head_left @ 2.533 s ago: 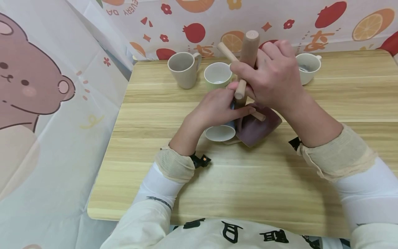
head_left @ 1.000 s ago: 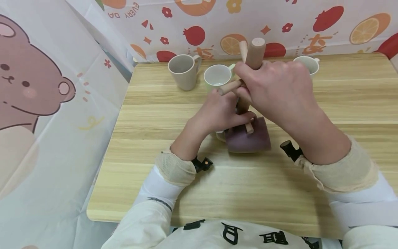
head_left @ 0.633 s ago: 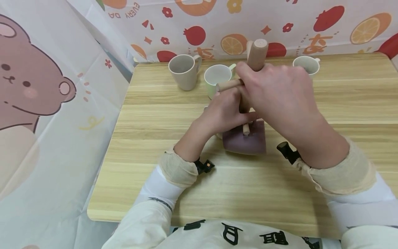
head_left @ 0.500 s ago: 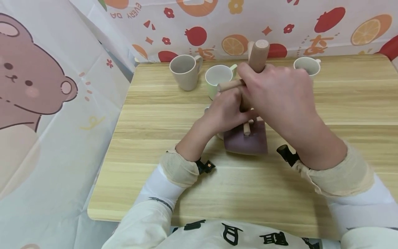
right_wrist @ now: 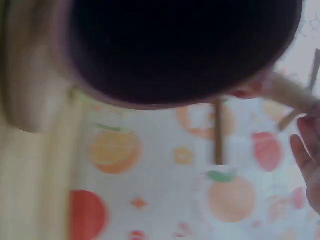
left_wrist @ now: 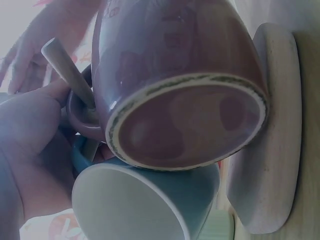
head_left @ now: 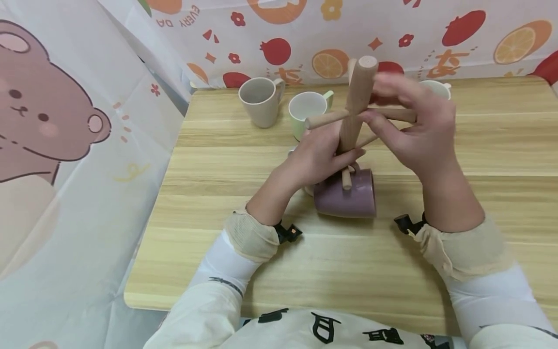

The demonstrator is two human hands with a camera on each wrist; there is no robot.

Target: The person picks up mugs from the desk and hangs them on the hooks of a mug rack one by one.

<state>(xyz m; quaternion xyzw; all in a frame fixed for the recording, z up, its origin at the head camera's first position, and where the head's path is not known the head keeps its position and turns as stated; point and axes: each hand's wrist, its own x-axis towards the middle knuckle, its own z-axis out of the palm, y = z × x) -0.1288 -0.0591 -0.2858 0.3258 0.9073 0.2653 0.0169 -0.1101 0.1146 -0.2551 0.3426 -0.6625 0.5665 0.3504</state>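
A wooden mug tree (head_left: 360,92) stands mid-table, its pegs sticking out on several sides. My left hand (head_left: 311,157) grips its post low down, the thumb across the front. From a front peg a purple mug (head_left: 346,201) hangs on its side by the handle, its open end to the right. Beside it, in the left wrist view, a blue mug (left_wrist: 195,187) hangs, its handle partly behind my hand. My right hand (head_left: 425,128) is off the post to the right, fingers loose and blurred, thumb tip close to the post. The wooden base (left_wrist: 272,150) shows beneath the purple mug.
Behind the mug tree, to the left, stand a beige mug (head_left: 263,110) and a pale green mug (head_left: 300,125). A white cup (head_left: 438,88) at the back right is partly hidden by my right hand. A printed cloth (head_left: 296,29) hangs along the table's back edge.
The mug tree has turned, bringing the purple mug round to the front and hiding the blue one from the head view. My right hand has since let go of the post and moved right.
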